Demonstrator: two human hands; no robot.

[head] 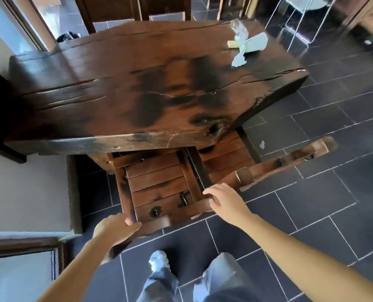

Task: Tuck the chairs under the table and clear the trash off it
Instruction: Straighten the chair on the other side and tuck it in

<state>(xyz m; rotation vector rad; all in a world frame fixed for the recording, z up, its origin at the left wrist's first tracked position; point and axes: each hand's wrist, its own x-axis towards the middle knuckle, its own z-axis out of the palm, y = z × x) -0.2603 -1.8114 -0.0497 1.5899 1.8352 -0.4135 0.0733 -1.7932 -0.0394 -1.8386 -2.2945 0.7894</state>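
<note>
Both hands steady the near chair [159, 188]'s back, left hand [116, 227] clamped on its corner, right hand [222, 203] spread loosely on top, seat half under the surface [137, 83]; trash [245, 47] lies far right

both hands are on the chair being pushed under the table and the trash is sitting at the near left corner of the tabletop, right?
Not quite. The head view shows the trash at the far right corner of the table, not the near left. The rest holds: the left hand and right hand are both on the chair, which is partly under the table.
</note>
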